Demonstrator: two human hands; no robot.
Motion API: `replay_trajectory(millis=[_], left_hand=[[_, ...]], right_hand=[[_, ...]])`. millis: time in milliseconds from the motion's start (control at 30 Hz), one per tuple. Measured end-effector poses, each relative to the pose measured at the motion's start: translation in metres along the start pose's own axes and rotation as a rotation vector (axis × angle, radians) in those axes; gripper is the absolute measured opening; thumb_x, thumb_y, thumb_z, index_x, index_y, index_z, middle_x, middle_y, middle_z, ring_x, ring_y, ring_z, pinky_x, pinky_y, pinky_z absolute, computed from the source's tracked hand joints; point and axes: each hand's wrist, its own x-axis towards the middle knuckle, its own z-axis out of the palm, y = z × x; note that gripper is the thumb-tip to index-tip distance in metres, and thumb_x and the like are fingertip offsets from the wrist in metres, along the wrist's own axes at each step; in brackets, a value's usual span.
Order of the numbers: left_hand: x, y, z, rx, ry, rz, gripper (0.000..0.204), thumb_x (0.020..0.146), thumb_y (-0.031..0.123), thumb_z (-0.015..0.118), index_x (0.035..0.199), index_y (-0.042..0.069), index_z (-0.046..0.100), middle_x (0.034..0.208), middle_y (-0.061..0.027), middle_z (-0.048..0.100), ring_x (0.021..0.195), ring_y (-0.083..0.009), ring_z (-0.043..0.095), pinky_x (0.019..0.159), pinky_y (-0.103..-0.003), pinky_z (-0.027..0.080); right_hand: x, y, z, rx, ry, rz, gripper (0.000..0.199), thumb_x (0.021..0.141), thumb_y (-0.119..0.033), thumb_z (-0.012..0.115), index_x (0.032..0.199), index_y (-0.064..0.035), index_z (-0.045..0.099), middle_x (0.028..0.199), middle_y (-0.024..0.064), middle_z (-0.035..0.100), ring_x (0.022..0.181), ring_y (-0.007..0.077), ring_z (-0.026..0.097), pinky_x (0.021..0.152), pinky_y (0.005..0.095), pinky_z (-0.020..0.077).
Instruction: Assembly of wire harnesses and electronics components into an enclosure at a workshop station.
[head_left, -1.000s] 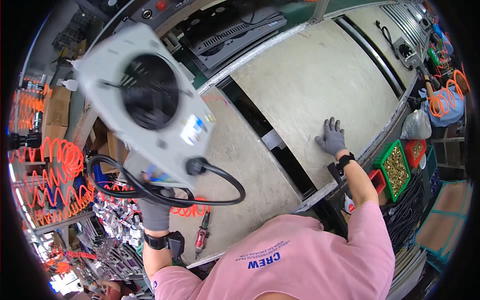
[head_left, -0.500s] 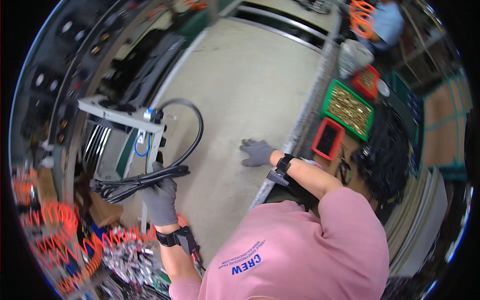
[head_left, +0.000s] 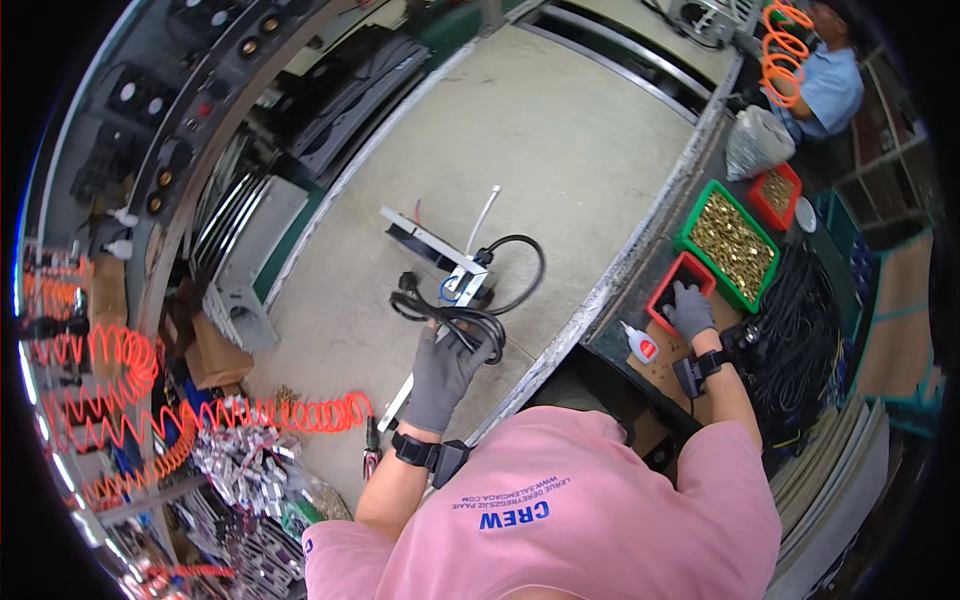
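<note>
Likely floppy and light, the coiled black cable (head_left: 450,318) (left hand (head_left: 440,370) clamped mid-bundle) suits there; right hand (head_left: 690,312) dips, grip unclear, into the red bin (head_left: 668,290).

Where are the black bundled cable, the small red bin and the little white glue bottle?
Black bundled cable (head_left: 452,318), head view, on its coiled middle.
Small red bin (head_left: 668,283), head view, on its left rim.
Little white glue bottle (head_left: 641,345), head view, on its body.

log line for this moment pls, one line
left hand: grips coiled black cord of white unit on workbench | right hand: reaching into small red bin beside green bin of brass parts
</note>
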Motion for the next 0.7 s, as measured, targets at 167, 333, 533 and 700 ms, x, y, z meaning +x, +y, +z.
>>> replay_trajectory(millis=[167,333,533,700], left_hand=[[-0.043,0.019,0.001,0.377,-0.014,0.008,0.04,0.089,0.027,0.038,0.115,-0.003,0.04,0.115,-0.0215,0.045,0.103,-0.0303,0.05,0.082,-0.042,0.047],[-0.087,0.01,-0.022,0.343,0.099,0.149,0.031,0.087,0.02,0.042,0.107,-0.003,0.048,0.102,-0.0192,0.055,0.087,-0.0258,0.058,0.075,-0.038,0.049],[-0.103,-0.007,-0.053,0.248,0.16,0.27,0.029,0.084,0.023,0.05,0.101,0.0,0.051,0.093,-0.0135,0.057,0.081,-0.022,0.058,0.072,-0.035,0.049],[-0.126,-0.011,-0.073,0.068,-0.032,0.275,0.026,0.085,0.021,0.048,0.1,0.0,0.05,0.093,-0.0122,0.056,0.081,-0.0217,0.058,0.072,-0.035,0.048]], right_hand=[[0.02,0.009,0.015,0.117,0.089,-0.144,0.024,0.069,-0.013,0.063,0.085,-0.0015,0.051,0.079,0.0207,0.057,0.078,0.0376,0.055,0.069,0.0444,0.044],[0.028,0.017,0.02,0.111,0.126,-0.236,0.011,0.073,-0.011,0.058,0.075,-0.0016,0.053,0.076,0.0199,0.056,0.078,0.0377,0.054,0.068,0.0445,0.0437],[0.042,0.015,0.015,0.154,0.159,-0.299,0.01,0.072,-0.006,0.053,0.081,-0.0021,0.056,0.075,0.0193,0.058,0.073,0.0375,0.055,0.065,0.0428,0.0446],[0.057,0.022,-0.019,0.111,0.343,-0.459,0.012,0.074,-0.002,0.05,0.083,0.0009,0.058,0.075,0.0195,0.059,0.071,0.0331,0.057,0.065,0.0366,0.0454]])
